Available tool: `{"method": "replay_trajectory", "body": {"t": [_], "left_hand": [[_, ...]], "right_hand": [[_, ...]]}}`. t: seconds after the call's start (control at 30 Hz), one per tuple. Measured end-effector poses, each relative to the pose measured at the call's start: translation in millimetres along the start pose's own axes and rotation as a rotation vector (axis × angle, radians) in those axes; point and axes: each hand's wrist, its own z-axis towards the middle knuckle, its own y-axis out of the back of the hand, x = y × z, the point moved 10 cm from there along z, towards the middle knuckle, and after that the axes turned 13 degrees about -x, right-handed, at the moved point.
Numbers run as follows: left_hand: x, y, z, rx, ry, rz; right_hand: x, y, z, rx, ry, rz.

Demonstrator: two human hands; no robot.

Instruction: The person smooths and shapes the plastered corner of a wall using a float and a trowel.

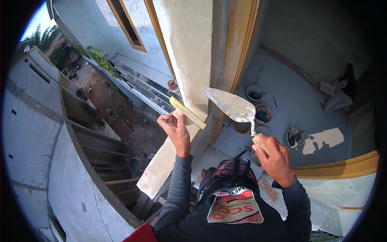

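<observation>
My right hand is closed round the handle of a pointed trowel. Pale wet mortar smears its blade, which points up and left near the corner of a plastered pillar. In my left hand, pinched between thumb and fingers, is a short straight yellow strip, slanting down to the right. The strip is just above a pale plastered ledge at the pillar's foot; whether it touches the surface I cannot tell.
A wooden door frame stands right of the pillar. Several buckets sit on the room's floor, where a person sits against the far wall. Left of the ledge is a drop to bare earth. A paint can stands beyond the pillar.
</observation>
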Motion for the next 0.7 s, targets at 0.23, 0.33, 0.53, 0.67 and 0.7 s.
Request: {"method": "replay_trajectory", "body": {"t": [0.23,0.33,0.53,0.67,0.7], "left_hand": [[26,-35,3,-0.064,-0.100,0.058],[-53,-73,5,-0.046,-0.210,-0.148],[-295,-185,40,0.198,-0.674,-0.363],[-360,-195,56,0.386,-1.012,0.106],[-363,-196,52,0.381,-1.020,0.118]], "right_hand": [[-48,48,-34,-0.256,-0.114,0.183],[-76,53,-42,-0.313,-0.170,0.244],[-113,50,-48,-0.293,-0.313,0.404],[-124,50,-46,-0.351,-0.270,0.503],[-130,47,-48,-0.320,-0.314,0.525]]}}
